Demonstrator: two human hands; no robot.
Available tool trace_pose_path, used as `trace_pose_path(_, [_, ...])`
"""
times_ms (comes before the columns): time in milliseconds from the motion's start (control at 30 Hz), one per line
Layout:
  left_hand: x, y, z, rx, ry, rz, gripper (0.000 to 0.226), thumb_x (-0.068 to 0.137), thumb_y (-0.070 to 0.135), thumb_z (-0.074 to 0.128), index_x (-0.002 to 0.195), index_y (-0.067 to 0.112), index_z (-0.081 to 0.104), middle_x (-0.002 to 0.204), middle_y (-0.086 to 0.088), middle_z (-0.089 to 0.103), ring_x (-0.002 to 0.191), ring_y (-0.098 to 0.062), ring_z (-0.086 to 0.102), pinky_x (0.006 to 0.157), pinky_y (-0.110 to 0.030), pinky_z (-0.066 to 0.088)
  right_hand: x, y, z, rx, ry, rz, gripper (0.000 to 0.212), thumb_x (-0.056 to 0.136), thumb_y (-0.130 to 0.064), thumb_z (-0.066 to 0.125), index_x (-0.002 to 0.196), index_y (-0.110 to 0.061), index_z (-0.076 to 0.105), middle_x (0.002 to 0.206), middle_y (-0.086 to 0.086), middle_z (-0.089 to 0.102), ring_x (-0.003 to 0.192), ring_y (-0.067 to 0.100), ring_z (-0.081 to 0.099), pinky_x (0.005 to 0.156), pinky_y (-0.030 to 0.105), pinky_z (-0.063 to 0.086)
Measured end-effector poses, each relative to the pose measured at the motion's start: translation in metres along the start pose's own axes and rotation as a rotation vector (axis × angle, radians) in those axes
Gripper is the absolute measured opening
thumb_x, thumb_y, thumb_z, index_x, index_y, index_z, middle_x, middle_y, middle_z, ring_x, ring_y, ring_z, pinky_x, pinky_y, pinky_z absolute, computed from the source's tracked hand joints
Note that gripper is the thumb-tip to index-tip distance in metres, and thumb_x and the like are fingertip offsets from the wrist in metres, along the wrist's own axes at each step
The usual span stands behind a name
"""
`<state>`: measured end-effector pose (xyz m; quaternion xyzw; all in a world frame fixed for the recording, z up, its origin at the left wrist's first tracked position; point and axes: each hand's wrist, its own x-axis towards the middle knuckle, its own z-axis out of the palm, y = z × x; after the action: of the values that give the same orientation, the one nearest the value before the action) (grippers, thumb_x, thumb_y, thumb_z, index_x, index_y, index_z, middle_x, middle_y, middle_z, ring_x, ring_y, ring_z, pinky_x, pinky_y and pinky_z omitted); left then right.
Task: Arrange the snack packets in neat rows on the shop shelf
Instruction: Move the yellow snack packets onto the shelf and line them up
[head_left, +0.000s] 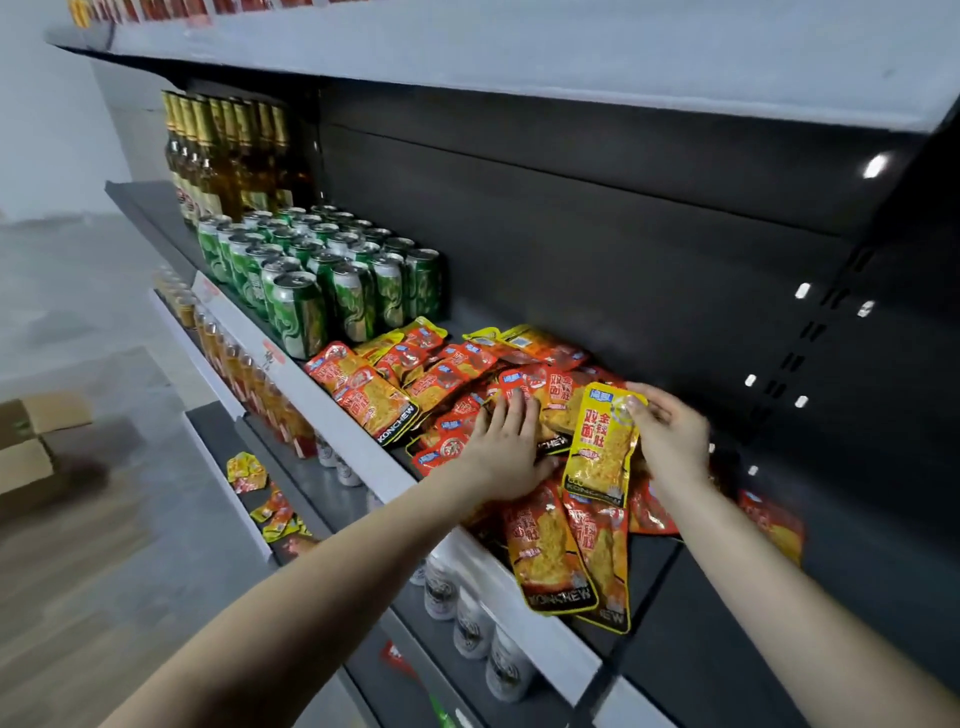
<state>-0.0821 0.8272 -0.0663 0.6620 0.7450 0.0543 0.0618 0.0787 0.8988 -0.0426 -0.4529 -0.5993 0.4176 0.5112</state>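
Right hand (670, 431) pinches a yellow packet (602, 449) by its top, upright over the pile (452, 374). Left hand (506, 447) lies flat on the pile, fingers straight, near the shelf's front edge. Packets under both hands are hidden, and the one at the pile's right end is blurred. Shelf (363, 452): dark deck, white front strip. Cans (311, 291) and bottles (228, 156) sit toward its left end. Box (31, 441) on the floor, blurred.
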Motion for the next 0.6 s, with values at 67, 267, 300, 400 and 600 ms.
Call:
trace_pose_path(67, [0.002, 0.014, 0.004, 0.005, 0.024, 0.027, 0.080, 0.096, 0.053, 0.028, 0.148, 0.007, -0.013, 0.155, -0.017, -0.017, 0.144, -0.034, -0.015, 0.117, -0.047, -0.005, 0.003, 0.005, -0.013, 0.008, 0.037, 0.021, 0.020, 0.090, -0.007, 0.058, 0.095, -0.024, 0.068, 0.095, 0.003, 0.069, 0.087, 0.016, 0.066, 0.082, 0.031, 0.053])
trace_pose_path(267, [0.010, 0.068, 0.015, -0.030, 0.020, 0.120, 0.073, 0.097, 0.045, 0.025, 0.148, 0.008, -0.013, 0.156, -0.013, -0.017, 0.144, -0.030, -0.017, 0.118, -0.045, -0.006, 0.001, 0.009, -0.048, 0.014, 0.112, 0.025, 0.019, 0.089, -0.007, 0.059, 0.097, -0.021, 0.067, 0.099, 0.006, 0.069, 0.085, 0.014, 0.065, 0.081, 0.030, 0.052])
trace_pose_path(300, [0.011, 0.075, 0.017, -0.027, 0.020, 0.118, 0.072, 0.098, 0.045, 0.023, 0.148, 0.008, -0.013, 0.156, -0.013, -0.017, 0.144, -0.029, -0.017, 0.119, -0.045, -0.006, -0.001, 0.009, -0.054, 0.011, 0.118, 0.029, 0.019, 0.089, -0.007, 0.059, 0.097, -0.022, 0.067, 0.100, 0.006, 0.069, 0.088, 0.016, 0.065, 0.083, 0.031, 0.052])
trace_pose_path(400, [0.012, 0.087, 0.020, -0.037, 0.042, 0.097, 0.071, 0.098, 0.045, 0.020, 0.147, 0.005, -0.012, 0.156, -0.013, -0.016, 0.145, -0.028, -0.015, 0.119, -0.043, -0.005, -0.007, 0.010, -0.072, 0.019, 0.138, 0.039, 0.021, 0.089, -0.007, 0.059, 0.093, -0.026, 0.066, 0.102, 0.007, 0.070, 0.088, 0.018, 0.065, 0.075, 0.028, 0.052])
trace_pose_path(600, [-0.005, 0.108, 0.017, -0.268, 0.116, 0.003, 0.063, 0.101, 0.031, 0.021, 0.147, 0.000, -0.008, 0.157, -0.015, -0.010, 0.146, -0.027, -0.011, 0.120, -0.037, -0.003, -0.024, 0.009, -0.102, 0.023, 0.156, 0.076, 0.020, 0.089, -0.006, 0.058, 0.103, -0.018, 0.067, 0.102, 0.006, 0.068, 0.090, 0.016, 0.065, 0.084, 0.031, 0.052])
